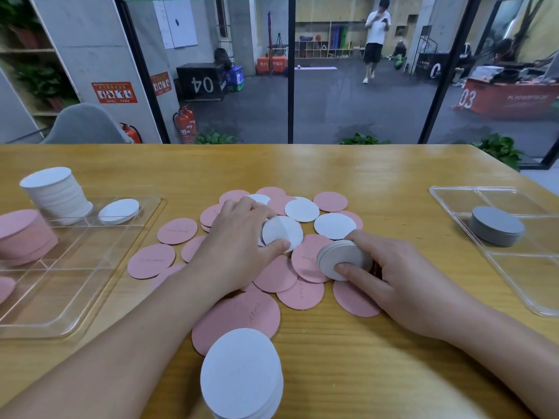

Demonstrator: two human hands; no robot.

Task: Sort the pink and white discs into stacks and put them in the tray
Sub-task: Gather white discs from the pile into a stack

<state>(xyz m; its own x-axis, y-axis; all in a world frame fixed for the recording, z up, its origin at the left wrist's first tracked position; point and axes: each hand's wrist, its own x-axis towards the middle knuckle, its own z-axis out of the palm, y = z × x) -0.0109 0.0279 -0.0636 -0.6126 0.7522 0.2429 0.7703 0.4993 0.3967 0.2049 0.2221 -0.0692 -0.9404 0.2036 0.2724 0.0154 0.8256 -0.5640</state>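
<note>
**Both hands on white discs over the mixed pile**

Left hand (pixel 239 237) sits on the loose pile (pixel 272 267) of pink and white discs, fingers curled, thumb and fingers pinching a single white disc (pixel 282 232) tilted up off the pile. Right hand (pixel 402 273) just beside it holds a small stack of white discs (pixel 341 258), thumb on the near edge, index finger over the far edge, stack tipped toward the left hand. The two held items are close, not clearly touching.

Under and around both hands: loose pink discs spread flat on the wooden table (pixel 332 170), overlapping, some with faint script. A few loose white discs (pixel 302 210) lie just beyond the fingertips. Near the wrists, closest to the camera, a white stack (pixel 242 376) sits on a large pink disc (pixel 239 316).

Well left of the left hand: clear divided tray (pixel 75 282). Its far compartments hold a tall white stack (pixel 57 192), leaning a little, and a short white stack (pixel 119 210) beside it. A pink stack (pixel 24 234) sits in the tray's left side, another pink disc edge (pixel 4 288) nearer the camera, cut off by the frame.

Well right of the right hand: second clear tray (pixel 520 282) with a grey disc stack (pixel 497 226) in it.

Beyond the table: glass wall, a person standing in the far room.
</note>
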